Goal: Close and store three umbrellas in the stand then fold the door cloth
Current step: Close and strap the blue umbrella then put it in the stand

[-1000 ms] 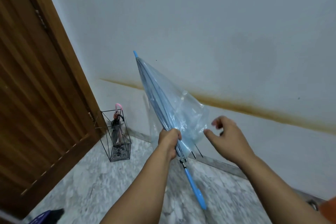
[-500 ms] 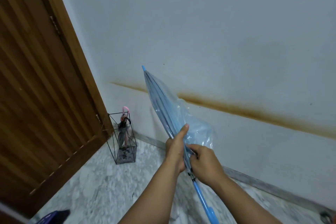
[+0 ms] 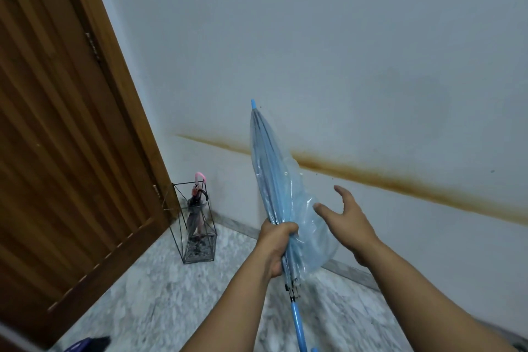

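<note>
A clear blue umbrella (image 3: 270,177) is folded shut, tip up, its blue handle pointing down toward me. My left hand (image 3: 275,246) grips the gathered canopy near its lower end. My right hand (image 3: 347,214) hovers just right of the loose plastic with fingers spread, touching nothing I can make out. A black wire umbrella stand (image 3: 195,223) sits on the floor in the corner by the door; two closed umbrellas stand in it, one with a pink handle (image 3: 200,177).
A brown wooden door (image 3: 57,137) fills the left side. A white wall with a rusty stain line runs across the back. The floor (image 3: 148,300) is grey marble. A dark blue object (image 3: 85,344) lies at the bottom left edge.
My right hand has let go of the umbrella near the left hand and moved up and right, fingers spread. The canopy now looks more gathered.
</note>
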